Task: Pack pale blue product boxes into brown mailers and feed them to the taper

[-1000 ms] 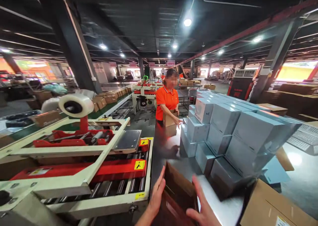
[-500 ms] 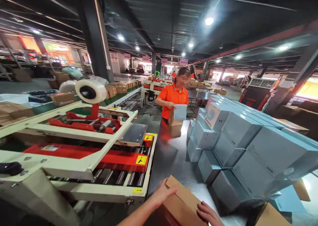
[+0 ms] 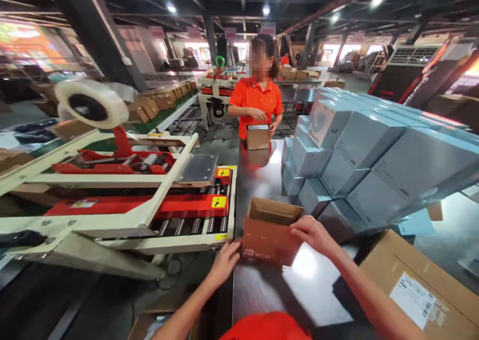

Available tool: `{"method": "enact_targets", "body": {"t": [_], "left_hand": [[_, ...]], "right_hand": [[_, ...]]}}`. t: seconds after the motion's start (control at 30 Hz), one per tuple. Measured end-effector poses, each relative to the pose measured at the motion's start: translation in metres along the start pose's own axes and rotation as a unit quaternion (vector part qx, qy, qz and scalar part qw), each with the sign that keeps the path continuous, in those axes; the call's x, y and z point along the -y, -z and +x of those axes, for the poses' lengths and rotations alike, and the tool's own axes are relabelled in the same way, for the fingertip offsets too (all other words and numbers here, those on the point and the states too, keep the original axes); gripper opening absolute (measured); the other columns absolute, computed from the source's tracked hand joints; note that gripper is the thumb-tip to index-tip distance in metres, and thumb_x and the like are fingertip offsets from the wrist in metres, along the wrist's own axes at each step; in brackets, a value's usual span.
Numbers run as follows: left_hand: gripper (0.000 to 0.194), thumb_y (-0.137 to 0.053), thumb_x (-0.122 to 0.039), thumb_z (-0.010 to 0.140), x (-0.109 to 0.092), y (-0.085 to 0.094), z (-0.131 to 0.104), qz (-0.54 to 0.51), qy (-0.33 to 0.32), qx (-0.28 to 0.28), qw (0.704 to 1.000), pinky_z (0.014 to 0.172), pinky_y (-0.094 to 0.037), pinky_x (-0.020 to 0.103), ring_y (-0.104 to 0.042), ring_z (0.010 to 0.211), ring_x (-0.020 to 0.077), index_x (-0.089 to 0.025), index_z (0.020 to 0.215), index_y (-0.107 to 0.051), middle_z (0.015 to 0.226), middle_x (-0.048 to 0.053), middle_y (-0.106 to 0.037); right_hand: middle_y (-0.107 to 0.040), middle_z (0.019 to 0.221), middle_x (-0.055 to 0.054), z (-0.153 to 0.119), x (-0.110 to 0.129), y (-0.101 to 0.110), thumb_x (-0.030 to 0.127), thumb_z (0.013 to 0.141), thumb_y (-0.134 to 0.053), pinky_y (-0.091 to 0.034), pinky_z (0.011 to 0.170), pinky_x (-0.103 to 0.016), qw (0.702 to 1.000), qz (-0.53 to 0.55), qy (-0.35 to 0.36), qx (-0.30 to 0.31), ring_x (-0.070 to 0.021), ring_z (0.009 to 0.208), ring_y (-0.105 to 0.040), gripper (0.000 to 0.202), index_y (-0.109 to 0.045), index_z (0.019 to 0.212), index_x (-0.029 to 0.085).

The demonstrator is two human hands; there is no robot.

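An open-topped brown cardboard box (image 3: 267, 240) stands upright on the steel table (image 3: 258, 290) in front of me, white lettering on its near side. My right hand (image 3: 310, 230) grips the box's right side near the top edge. By the lower left corner is my left hand (image 3: 225, 262), its fingers stretched toward the box; whether they touch it I cannot tell. Right of the box rises a stack of pale blue-white boxes (image 3: 359, 140), partly under clear plastic film.
A carton-sealing machine (image 3: 194, 208) with rollers and a tape roll (image 3: 92, 103) runs along the left. Across the table, a person in an orange shirt (image 3: 254, 100) handles another brown box (image 3: 258, 137). A larger labelled carton (image 3: 422, 285) lies at the right.
The brown box has been turned upright with its top open, and my left hand has let go of it. The other person's pale box is now down at their brown box.
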State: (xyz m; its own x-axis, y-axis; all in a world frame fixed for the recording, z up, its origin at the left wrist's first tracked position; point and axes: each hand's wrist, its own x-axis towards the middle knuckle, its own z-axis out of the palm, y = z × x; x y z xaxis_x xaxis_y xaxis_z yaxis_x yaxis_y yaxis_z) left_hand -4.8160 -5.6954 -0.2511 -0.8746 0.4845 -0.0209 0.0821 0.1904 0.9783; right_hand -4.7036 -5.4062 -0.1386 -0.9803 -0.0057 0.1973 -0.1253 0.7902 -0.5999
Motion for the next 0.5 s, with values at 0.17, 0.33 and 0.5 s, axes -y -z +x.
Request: {"method": "enact_targets", "body": {"t": [0.17, 0.33, 0.5], "left_hand": [[0.075, -0.044, -0.075, 0.086, -0.021, -0.004, 0.035, -0.143, 0.029, -0.046, 0.988, 0.123, -0.027, 0.05, -0.042, 0.144, 0.0299, -0.02, 0.134, -0.061, 0.147, 0.009, -0.056], [0.063, -0.047, -0.065, 0.09, -0.037, -0.017, 0.065, -0.061, 0.001, -0.022, 0.998, 0.125, -0.024, 0.045, -0.039, 0.146, 0.0272, -0.021, 0.133, -0.061, 0.152, 0.009, -0.05], [0.042, -0.053, -0.044, 0.087, -0.056, -0.037, 0.11, -0.041, -0.011, -0.049, 0.998, 0.117, -0.036, 0.05, -0.053, 0.134, 0.031, -0.018, 0.116, -0.067, 0.137, 0.015, -0.064]], "right_hand": [[-0.071, 0.073, -0.006, -0.031, 0.016, -0.049, 0.03, 0.096, -0.049, -0.048, 0.083, -0.038, 0.973, -0.142, 0.161, 0.083, -0.019, 0.071, -0.064, 0.026, -0.07, 0.086, 0.02], [-0.071, 0.11, -0.012, -0.002, -0.052, 0.04, 0.038, 0.102, -0.036, -0.05, 0.09, -0.036, 0.944, -0.261, -0.103, -0.174, -0.0225, 0.103, -0.064, 0.039, -0.069, 0.108, 0.019], [-0.059, 0.115, -0.032, 0.008, -0.111, 0.088, 0.027, 0.09, -0.055, -0.045, 0.087, -0.057, 0.879, -0.318, -0.26, -0.243, -0.0404, 0.106, -0.059, 0.044, -0.058, 0.127, 0.002]]}}
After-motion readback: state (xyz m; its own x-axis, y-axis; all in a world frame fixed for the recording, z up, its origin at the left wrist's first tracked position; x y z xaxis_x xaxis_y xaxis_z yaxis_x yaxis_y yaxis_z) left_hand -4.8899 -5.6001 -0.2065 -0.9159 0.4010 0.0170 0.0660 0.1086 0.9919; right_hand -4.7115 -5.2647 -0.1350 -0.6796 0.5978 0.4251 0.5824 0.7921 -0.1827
